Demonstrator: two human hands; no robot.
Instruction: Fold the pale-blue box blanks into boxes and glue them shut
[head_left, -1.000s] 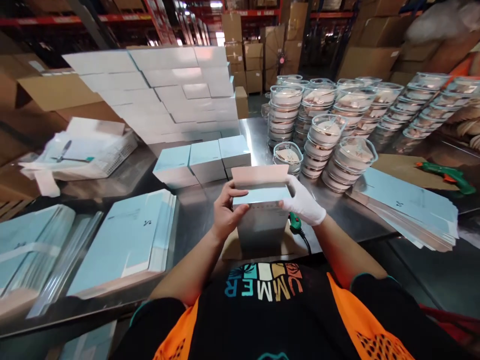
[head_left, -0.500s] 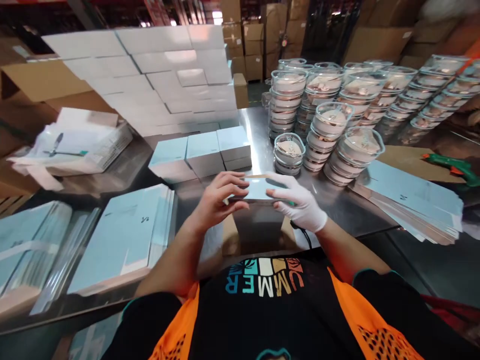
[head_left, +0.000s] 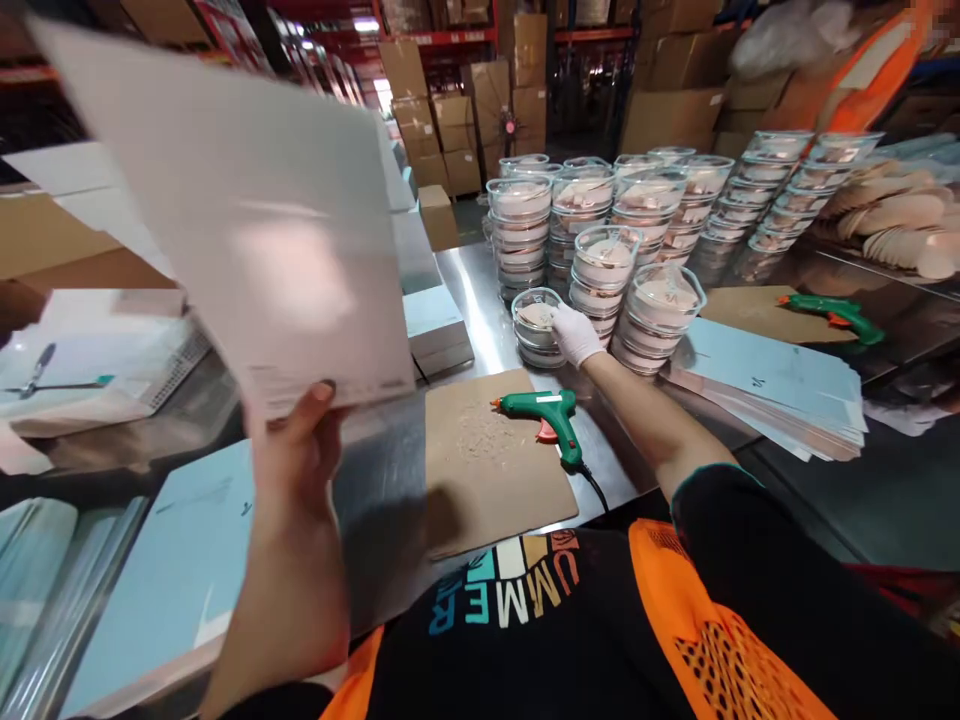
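Observation:
My bare left hand (head_left: 300, 450) pinches the lower edge of a flat, unfolded white carton blank (head_left: 232, 220) and holds it up at the left, hiding the white box stack behind it. My gloved right hand (head_left: 574, 332) is stretched forward, its fingers resting on the top of a short stack of clear lidded containers (head_left: 536, 330). A green glue gun (head_left: 547, 415) lies on a brown cardboard pad (head_left: 487, 470) in front of me. The folded light-blue box is out of my hands; a light-blue box (head_left: 435, 325) sits left of the pad.
Tall stacks of clear containers (head_left: 615, 230) fill the steel table's back. Flat blue carton blanks lie at the left (head_left: 172, 560) and right (head_left: 772, 385). A second glue gun (head_left: 825, 310) rests on cardboard at the far right. Brown cartons and red racks stand behind.
Both hands left the folded blue box. The left hand lifted a flat carton blank up at the left; the right hand reached forward onto the clear container stack. The glue gun is now uncovered.

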